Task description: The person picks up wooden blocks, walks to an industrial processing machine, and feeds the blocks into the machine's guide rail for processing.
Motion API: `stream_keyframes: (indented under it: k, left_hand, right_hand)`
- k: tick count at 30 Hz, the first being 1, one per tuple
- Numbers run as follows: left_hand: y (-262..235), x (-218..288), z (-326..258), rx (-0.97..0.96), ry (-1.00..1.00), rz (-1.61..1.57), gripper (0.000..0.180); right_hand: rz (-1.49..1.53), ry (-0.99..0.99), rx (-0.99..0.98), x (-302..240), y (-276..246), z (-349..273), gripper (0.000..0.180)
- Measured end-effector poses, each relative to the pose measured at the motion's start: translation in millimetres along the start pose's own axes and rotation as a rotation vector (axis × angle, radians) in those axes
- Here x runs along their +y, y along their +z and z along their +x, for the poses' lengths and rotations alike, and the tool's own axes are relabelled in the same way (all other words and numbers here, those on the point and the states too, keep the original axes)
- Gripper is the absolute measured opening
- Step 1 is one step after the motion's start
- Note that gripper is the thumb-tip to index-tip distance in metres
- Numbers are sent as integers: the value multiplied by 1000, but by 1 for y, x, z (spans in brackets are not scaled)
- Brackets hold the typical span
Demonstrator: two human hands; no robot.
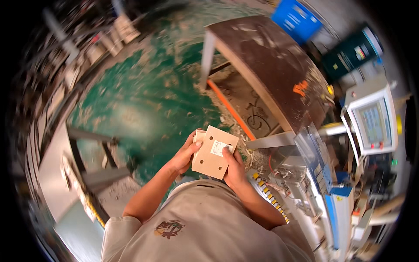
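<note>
In front of my body, a small stack of flat wooden boards (211, 167) is held between both hands. The top board is pale and rectangular, with a drilled hole near each visible corner and a white label (217, 148) stuck on it. My left hand (188, 153) is closed round the stack's left side, its thumb over the edge of the lower boards. My right hand (234, 166) grips the right side, its thumb pressed on the top board beside the label. The boards underneath stick out to the left of the top one.
A brown-topped table (266, 48) with scattered debris stands ahead to the right. A machine with a control screen (373, 122) is at the right. A pale work surface (54, 174) lies at the left. The green floor (144, 96) is strewn with wood dust.
</note>
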State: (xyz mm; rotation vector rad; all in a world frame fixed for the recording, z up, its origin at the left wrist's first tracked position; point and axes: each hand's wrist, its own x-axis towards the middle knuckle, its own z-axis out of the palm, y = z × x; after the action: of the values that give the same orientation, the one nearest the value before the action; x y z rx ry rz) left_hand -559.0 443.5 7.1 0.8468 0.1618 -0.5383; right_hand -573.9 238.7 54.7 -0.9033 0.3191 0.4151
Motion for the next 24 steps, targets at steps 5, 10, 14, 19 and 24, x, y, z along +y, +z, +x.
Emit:
stream_keyframes:
  k: [5, 10, 14, 19, 24]
  left_hand:
    - [64, 45, 196, -82, -173, 219, 96]
    - [131, 54, 389, -247, -307, 425, 76]
    - [194, 62, 524, -425, -477, 483, 76]
    - [248, 64, 651, -747, -620, 758, 84]
    - [252, 76, 734, -1003, -783, 914, 81]
  right_hand:
    - [231, -206, 211, -86, -70, 107, 46]
    - [410, -333, 390, -187, -143, 202, 49]
    - [377, -414, 569, -259, -190, 264, 50]
    - [427, -572, 691, -285, -234, 306, 49]
    - [555, -648, 793, -274, -243, 308, 45]
